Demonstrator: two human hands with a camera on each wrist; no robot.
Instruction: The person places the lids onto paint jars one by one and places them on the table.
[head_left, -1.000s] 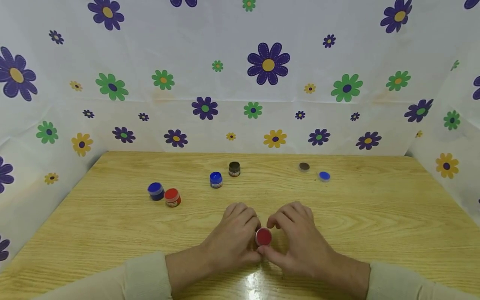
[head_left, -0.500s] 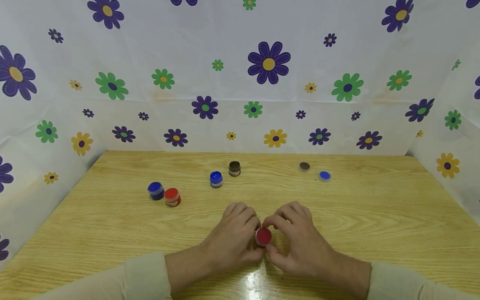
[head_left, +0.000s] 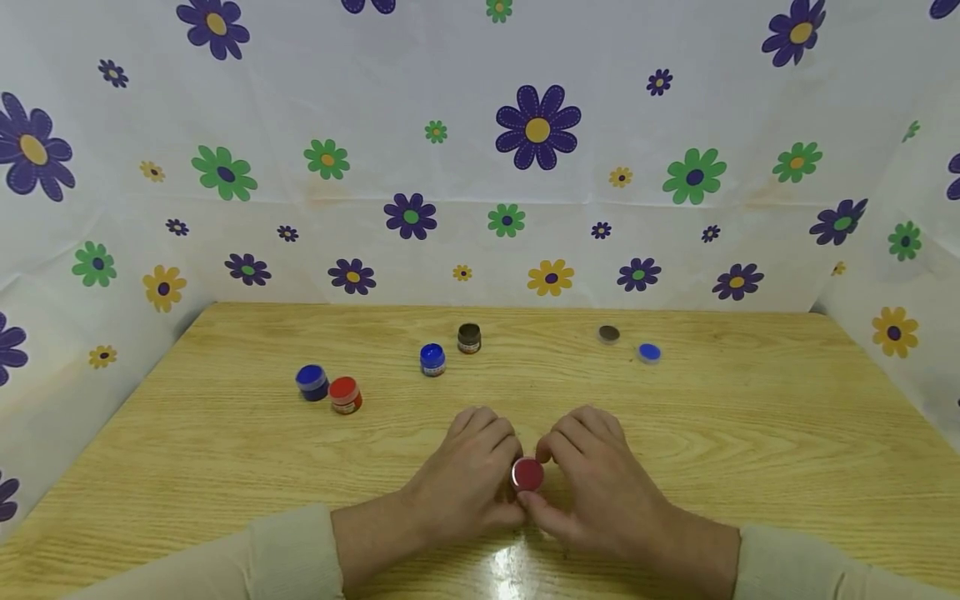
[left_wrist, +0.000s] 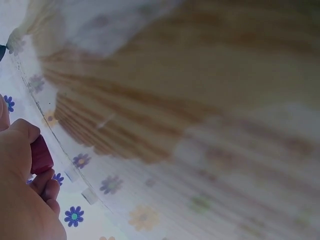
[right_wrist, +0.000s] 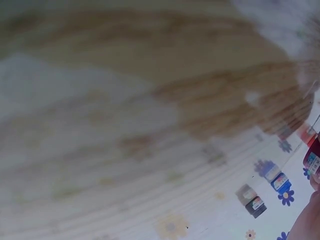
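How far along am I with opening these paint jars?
Two look done: the bright blue jar and black jar stand open, the blue lid and dark lid lying apart. Your left hand and right hand hold the dark red jar, seemingly capped. Likely remaining: the dark blue jar and red jar, both capped.

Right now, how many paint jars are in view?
5: dark red jar between the left hand and right hand; open blue jar and open dark jar farther back; lidded blue jar and bright red jar at left. Another could be hidden.
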